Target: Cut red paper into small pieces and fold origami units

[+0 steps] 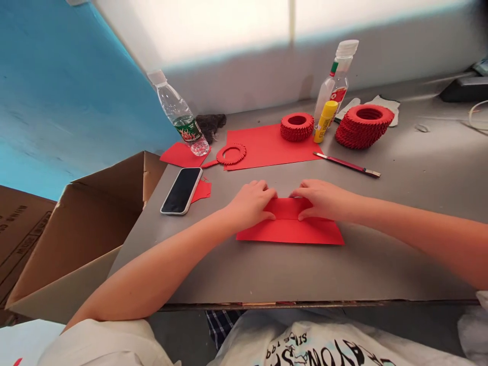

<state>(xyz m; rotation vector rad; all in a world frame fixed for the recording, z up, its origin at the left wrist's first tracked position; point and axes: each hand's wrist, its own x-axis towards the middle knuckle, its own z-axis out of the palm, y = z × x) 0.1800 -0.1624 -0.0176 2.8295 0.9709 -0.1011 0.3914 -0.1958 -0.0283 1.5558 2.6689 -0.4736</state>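
Note:
A sheet of red paper lies on the grey table in front of me, its far part folded up along a crease. My left hand pinches the folded part near its left end, thumb on the near side and fingers behind. On the right end, my right hand grips the same fold in the same way, thumb toward me. Between the two hands a strip of the fold shows. The fingertips behind the paper are partly hidden.
Beyond my hands lie a larger red sheet, stacked red paper rings, a smaller ring stack, a yellow glue stick and a utility knife. At left are a phone, a bottle and an open cardboard box.

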